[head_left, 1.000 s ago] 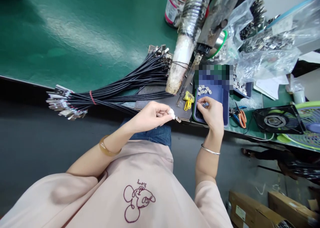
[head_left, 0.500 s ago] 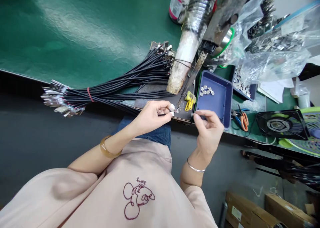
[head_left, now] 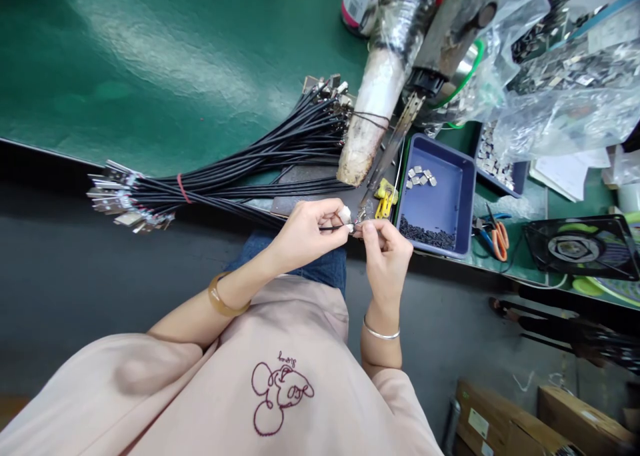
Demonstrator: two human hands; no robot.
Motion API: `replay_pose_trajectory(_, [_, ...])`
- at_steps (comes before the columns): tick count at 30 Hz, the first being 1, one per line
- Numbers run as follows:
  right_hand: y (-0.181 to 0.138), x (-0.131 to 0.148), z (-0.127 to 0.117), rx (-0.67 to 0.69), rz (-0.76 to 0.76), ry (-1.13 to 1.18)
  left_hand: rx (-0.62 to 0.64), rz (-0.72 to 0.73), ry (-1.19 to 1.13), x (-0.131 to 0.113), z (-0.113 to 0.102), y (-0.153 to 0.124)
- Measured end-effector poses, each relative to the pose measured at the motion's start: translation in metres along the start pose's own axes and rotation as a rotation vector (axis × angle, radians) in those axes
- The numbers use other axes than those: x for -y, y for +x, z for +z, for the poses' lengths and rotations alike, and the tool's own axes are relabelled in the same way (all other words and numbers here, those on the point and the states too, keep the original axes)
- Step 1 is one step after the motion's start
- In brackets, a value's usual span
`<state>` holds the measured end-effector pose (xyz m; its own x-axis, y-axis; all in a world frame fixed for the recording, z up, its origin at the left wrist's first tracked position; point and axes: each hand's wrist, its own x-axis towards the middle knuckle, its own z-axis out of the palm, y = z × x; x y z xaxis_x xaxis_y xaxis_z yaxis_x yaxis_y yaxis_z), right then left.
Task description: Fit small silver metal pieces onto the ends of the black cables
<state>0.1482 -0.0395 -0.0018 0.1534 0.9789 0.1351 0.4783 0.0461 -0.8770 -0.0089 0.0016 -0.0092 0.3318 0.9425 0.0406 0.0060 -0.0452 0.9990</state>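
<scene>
My left hand (head_left: 310, 235) is closed in a pinch on a black cable (head_left: 329, 229) near its end, with white covers on its thumb and forefinger tips. My right hand (head_left: 389, 253) meets it at the cable end, thumb and forefinger pressed together; whatever is between them is too small to make out. Just beyond the fingers, small metal bits lie on a dark plate (head_left: 290, 205). Left of my hands runs a bundle of black cables (head_left: 240, 166) with metal connectors (head_left: 127, 193), tied by a red band (head_left: 183, 188). A yellow tool (head_left: 385, 204) lies beyond my right hand.
A blue tray (head_left: 463, 206) holds small metal shells (head_left: 421, 177) and tiny black pieces (head_left: 427, 235). Over the plate hang a pale-ended duct (head_left: 367, 123) and a thin metal strip (head_left: 397, 136). Orange-handled pliers (head_left: 497, 239) and a black fan (head_left: 575, 248) lie to the right.
My right hand has moved left from beside the blue tray to the cable end at my left fingertips. My left hand keeps its pinch on the cable. The view has shifted slightly.
</scene>
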Motion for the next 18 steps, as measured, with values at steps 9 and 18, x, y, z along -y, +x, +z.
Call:
replay_pose_trajectory(9, [-0.0014, 0.0028, 0.0013, -0.028, -0.026, -0.063, -0.005, 0.021, 0.036, -0.0006, 0.0000, 0.0004])
replay_pose_trajectory(18, [-0.0009, 0.0057, 0.0041, -0.103, -0.191, -0.335, 0.058, 0.061, 0.053, 0.0010, -0.0040, -0.0022])
